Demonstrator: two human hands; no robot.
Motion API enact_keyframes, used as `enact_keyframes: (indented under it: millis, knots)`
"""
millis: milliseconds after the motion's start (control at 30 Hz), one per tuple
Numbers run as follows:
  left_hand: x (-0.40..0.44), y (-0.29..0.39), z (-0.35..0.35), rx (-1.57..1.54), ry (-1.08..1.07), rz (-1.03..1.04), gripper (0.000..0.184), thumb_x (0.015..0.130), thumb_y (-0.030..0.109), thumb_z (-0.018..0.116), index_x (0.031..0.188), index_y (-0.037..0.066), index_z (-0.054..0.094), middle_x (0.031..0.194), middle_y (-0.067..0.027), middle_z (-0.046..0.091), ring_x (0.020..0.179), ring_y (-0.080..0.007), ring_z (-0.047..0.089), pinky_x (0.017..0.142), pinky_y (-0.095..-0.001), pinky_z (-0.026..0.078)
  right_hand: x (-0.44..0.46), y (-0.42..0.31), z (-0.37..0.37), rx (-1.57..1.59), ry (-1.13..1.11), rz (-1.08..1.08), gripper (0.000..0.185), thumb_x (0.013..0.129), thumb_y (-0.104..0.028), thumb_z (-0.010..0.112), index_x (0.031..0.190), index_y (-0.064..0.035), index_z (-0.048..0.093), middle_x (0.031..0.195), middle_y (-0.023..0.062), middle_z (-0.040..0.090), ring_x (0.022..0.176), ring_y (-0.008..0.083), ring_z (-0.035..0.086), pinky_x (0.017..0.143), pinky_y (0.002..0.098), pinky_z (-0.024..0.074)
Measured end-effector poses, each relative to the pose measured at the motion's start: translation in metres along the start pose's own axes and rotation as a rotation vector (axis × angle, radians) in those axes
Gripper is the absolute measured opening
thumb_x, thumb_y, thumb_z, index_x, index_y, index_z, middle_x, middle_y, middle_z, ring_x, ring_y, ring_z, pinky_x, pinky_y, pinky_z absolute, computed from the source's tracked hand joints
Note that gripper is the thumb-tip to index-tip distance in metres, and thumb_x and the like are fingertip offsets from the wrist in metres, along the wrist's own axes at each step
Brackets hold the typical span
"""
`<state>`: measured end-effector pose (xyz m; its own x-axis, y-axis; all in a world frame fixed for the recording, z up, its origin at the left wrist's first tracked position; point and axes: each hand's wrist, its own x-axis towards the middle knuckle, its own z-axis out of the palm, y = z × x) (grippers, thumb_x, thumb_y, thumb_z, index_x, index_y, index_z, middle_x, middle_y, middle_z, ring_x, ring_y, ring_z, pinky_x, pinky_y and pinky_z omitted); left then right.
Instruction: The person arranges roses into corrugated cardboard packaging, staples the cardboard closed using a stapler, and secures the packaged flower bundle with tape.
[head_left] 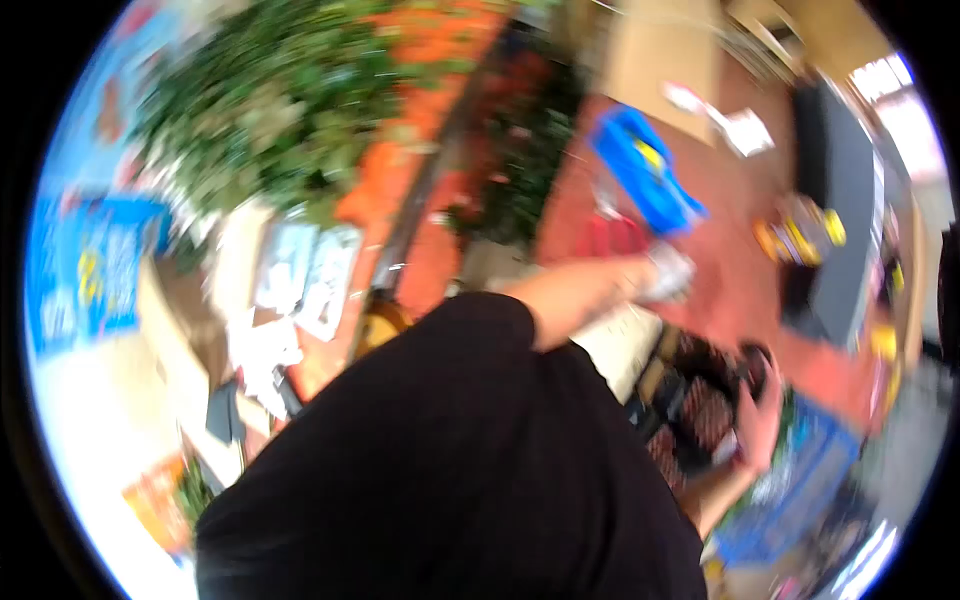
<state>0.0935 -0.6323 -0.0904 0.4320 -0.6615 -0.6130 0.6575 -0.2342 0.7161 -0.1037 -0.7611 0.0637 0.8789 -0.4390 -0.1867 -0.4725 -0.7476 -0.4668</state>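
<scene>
My left hand (670, 274) reaches out over the reddish floor, covered by something whitish, perhaps a glove. Motion smears its fingers, so I cannot make out whether it holds anything. Close by it lie a red object (612, 235) and a blue plastic bag (645, 172) with yellow on it. My right hand (762, 415) is closed on the edge of a small dark pot (754, 368). Several similar dark pots (706, 412) with brownish contents stand grouped beside that hand. My black sleeve and shirt cover much of the lower middle.
Leafy green plants (290, 110) fill the upper left by an orange-red surface (395, 165). Cardboard (655, 60) lies at the top. A yellow-labelled bottle (800, 232) rests by a dark grey panel (848, 210). Blue sheeting (800, 485) is at the lower right.
</scene>
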Motion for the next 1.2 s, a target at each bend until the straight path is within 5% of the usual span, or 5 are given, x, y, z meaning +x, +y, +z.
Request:
enact_keyframes:
  millis: [167,367,533,1033,1200]
  knots:
    - [-0.082,0.025,-0.069,-0.444,-0.13,0.336,0.03,0.094,0.024,0.047,0.09,0.0,0.065,0.084,-0.0083,0.067,0.077,-0.0158,0.065,0.071,-0.031,0.053,-0.001,0.009,-0.011,0.371,-0.035,-0.05,0.052,0.078,0.006,0.05,0.129,0.0029,0.043,0.124,0.0155,0.051,0.117,0.027,0.05,0.103,0.0389,0.0368]
    - [-0.346,0.02,-0.209,0.369,0.662,1.0,0.034,0.094,0.03,0.05,0.099,0.001,0.067,0.099,-0.0092,0.068,0.085,-0.0186,0.065,0.078,-0.0317,0.052,0.049,-0.176,0.084,0.213,-0.568,-0.64,0.052,0.071,-0.003,0.06,0.123,-0.0003,0.051,0.131,0.0176,0.049,0.12,0.0327,0.047,0.103,0.0382,0.0353]
    - [-0.477,-0.022,-0.325,0.578,1.438,0.734,0.038,0.095,0.034,0.05,0.105,0.001,0.065,0.097,-0.0091,0.068,0.087,-0.0169,0.062,0.082,-0.0311,0.049,0.006,-0.342,0.216,0.402,-0.642,-0.947,0.044,0.074,-0.011,0.065,0.116,-0.0025,0.054,0.124,0.0165,0.052,0.114,0.036,0.05,0.096,0.0402,0.0399]
    - [-0.453,-0.074,-0.618,0.884,0.901,0.466,0.05,0.092,0.052,0.042,0.114,0.01,0.057,0.109,-0.018,0.062,0.097,-0.0299,0.059,0.085,-0.0318,0.046,0.015,-0.468,0.329,0.406,-0.682,-0.57,0.025,0.08,-0.013,0.06,0.102,-0.0021,0.059,0.101,0.0178,0.06,0.097,0.0361,0.056,0.089,0.0416,0.0424]
    - [-0.458,-0.067,-0.601,0.337,0.969,0.148,0.022,0.086,0.022,0.062,0.095,0.002,0.065,0.086,-0.0056,0.064,0.076,-0.0123,0.057,0.068,-0.0286,0.046,0.01,-0.466,0.329,0.408,-0.647,-0.589,0.025,0.079,-0.012,0.059,0.101,-0.0006,0.059,0.098,0.0189,0.06,0.094,0.0371,0.057,0.085,0.0416,0.044]
